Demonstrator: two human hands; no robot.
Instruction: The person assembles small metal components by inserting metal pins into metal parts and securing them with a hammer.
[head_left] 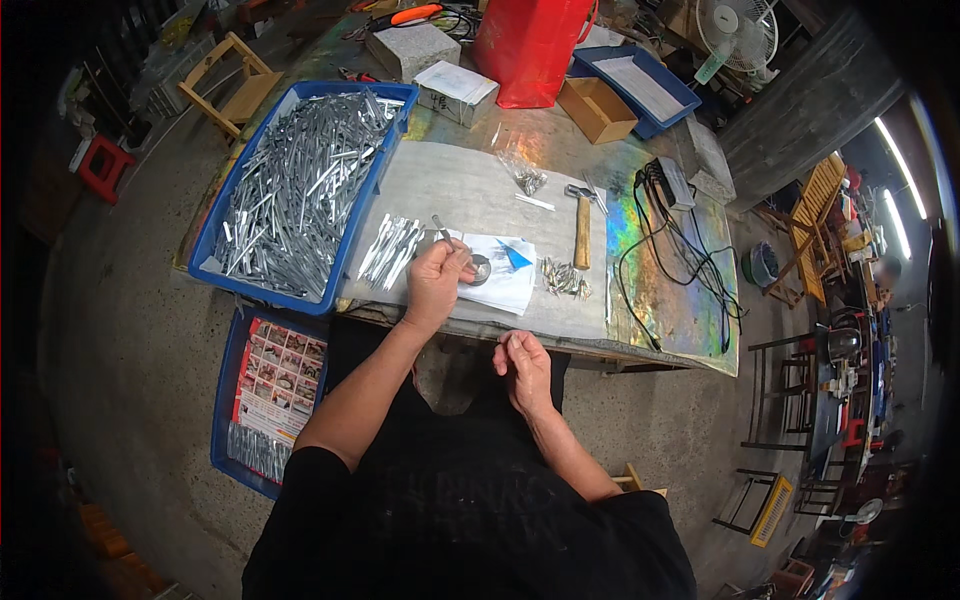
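Note:
My left hand [435,285] is closed above the near part of the table, pinching a slim grey metal strip [441,229] that sticks up past the fingers. Right beside its fingertips, a small round dark metal piece [481,268] rests on white paper [510,296] with a blue patch. Off the table's front edge, my right hand [525,370] is curled with thumb and fingers together; whatever they hold, if anything, cannot be made out. Loose metal strips [390,255] lie left of my left hand. A heap of small shiny metal parts [566,278] lies right of the paper.
A blue tray [407,95] heaped with metal strips stands left; a lower blue bin [228,400] sits beneath it. A hammer [583,232], a plastic bag [518,150] of small parts and black cables [655,250] lie across the table. A red bag [530,50] stands behind.

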